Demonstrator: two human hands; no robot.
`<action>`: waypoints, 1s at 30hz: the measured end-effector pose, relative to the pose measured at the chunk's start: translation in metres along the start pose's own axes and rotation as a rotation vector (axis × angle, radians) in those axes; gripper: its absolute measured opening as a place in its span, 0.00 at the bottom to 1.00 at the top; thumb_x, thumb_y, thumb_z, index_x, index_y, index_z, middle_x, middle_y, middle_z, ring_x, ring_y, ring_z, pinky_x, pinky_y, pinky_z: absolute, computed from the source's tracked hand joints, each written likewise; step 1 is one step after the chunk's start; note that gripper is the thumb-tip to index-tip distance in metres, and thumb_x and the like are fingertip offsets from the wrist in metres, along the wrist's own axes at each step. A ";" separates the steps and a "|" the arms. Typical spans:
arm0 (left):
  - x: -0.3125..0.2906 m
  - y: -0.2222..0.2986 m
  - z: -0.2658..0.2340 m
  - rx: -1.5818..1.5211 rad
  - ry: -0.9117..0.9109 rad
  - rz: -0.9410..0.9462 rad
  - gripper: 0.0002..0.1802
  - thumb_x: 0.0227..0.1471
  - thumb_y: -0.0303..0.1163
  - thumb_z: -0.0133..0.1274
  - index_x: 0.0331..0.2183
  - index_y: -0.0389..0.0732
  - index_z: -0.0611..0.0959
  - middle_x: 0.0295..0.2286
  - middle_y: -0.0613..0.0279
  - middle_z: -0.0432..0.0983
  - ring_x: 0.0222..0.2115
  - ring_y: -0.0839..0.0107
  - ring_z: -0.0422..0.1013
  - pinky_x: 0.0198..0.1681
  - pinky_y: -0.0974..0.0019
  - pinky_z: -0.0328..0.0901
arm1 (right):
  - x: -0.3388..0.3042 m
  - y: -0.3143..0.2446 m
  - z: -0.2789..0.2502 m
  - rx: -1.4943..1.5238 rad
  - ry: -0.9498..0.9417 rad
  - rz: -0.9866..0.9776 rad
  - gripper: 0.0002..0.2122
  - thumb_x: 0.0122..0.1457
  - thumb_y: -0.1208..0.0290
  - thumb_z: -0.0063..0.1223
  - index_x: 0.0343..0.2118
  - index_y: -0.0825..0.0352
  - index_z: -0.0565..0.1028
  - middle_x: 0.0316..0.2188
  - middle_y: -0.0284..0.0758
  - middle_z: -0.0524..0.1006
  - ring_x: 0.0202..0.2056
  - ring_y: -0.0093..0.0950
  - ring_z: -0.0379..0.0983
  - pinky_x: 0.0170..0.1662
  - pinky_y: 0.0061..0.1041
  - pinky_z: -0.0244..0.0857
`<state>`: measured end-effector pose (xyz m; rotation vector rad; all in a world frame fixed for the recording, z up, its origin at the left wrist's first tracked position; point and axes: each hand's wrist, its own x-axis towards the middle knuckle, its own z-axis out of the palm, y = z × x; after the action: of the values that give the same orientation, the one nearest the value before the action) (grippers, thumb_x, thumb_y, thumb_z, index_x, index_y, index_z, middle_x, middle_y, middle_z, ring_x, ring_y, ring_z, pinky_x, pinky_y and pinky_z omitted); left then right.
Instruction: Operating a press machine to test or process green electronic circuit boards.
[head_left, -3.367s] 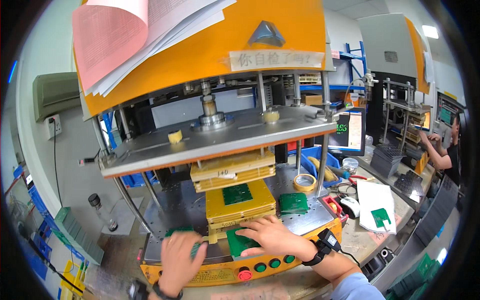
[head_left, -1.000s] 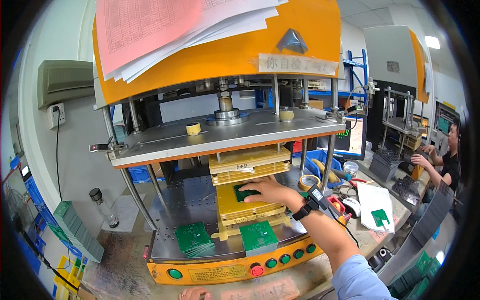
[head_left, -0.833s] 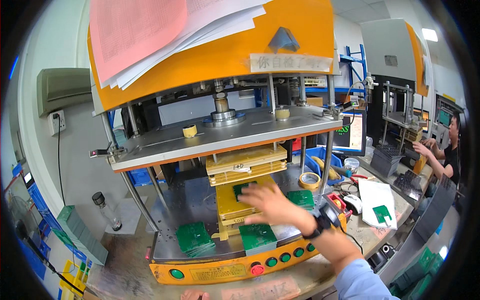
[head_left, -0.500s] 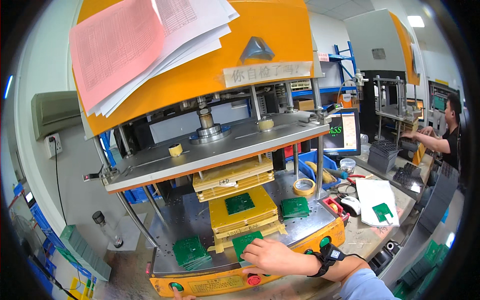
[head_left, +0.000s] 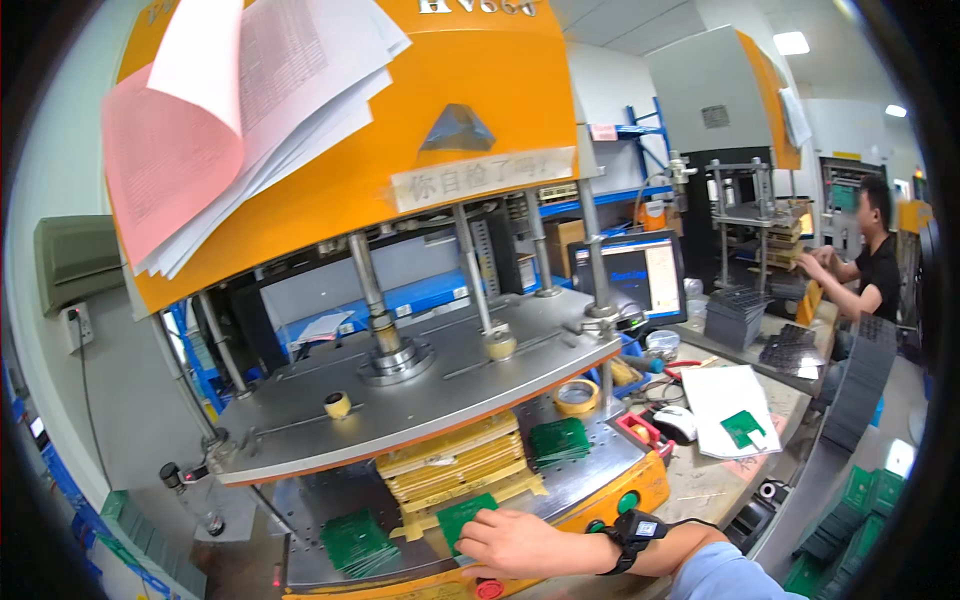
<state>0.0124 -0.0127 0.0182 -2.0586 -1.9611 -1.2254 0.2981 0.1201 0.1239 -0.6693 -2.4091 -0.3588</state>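
My right hand (head_left: pixel 530 545), with a black strap device on its wrist, pinches the right edge of a green circuit board (head_left: pixel 462 518) at the front of the press bed. Directly behind that board is a yellow layered test fixture (head_left: pixel 455 465), its layers pressed together under the grey upper plate (head_left: pixel 460 390). One pile of green boards (head_left: pixel 355 545) lies left of my hand, fanned out. A second pile of boards (head_left: pixel 560 440) sits right of the fixture. No part of my left hand shows.
Right of the press are a tape roll (head_left: pixel 577 397), a white mouse (head_left: pixel 675 424), a white sheet (head_left: pixel 712 385) bearing one green board, and a monitor (head_left: pixel 645 275). A red emergency button (head_left: pixel 489 589) is below my hand. A co-worker (head_left: pixel 870 260) sits at another press.
The upper plate has come down and the fixture has closed, hiding the board inside. The monitor's text went from green to blue. My left fingertip at the green button has left the view.
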 end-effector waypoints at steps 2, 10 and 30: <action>-0.001 -0.001 0.002 0.004 0.032 0.024 0.11 0.57 0.35 0.52 0.32 0.38 0.81 0.33 0.48 0.77 0.37 0.47 0.70 0.43 0.49 0.64 | 0.000 0.001 0.000 -0.005 -0.025 0.014 0.15 0.54 0.56 0.60 0.35 0.64 0.74 0.34 0.30 0.72 0.37 0.29 0.70 0.39 0.25 0.67; 0.002 0.000 0.000 0.030 -0.015 -0.026 0.12 0.57 0.36 0.50 0.32 0.37 0.80 0.33 0.48 0.76 0.37 0.46 0.69 0.44 0.48 0.62 | 0.000 0.001 0.000 0.023 -0.017 0.007 0.15 0.55 0.57 0.59 0.35 0.65 0.74 0.33 0.32 0.71 0.36 0.30 0.69 0.39 0.26 0.67; 0.141 0.077 -0.015 -0.011 0.013 0.433 0.10 0.49 0.34 0.60 0.35 0.44 0.82 0.38 0.61 0.79 0.40 0.60 0.72 0.42 0.58 0.64 | 0.000 0.001 -0.002 0.021 0.013 -0.026 0.16 0.50 0.57 0.62 0.32 0.63 0.72 0.32 0.32 0.69 0.38 0.32 0.69 0.39 0.27 0.68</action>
<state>0.0549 0.0808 0.1428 -2.3037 -1.3936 -1.1457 0.2996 0.1206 0.1258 -0.6255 -2.4077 -0.3473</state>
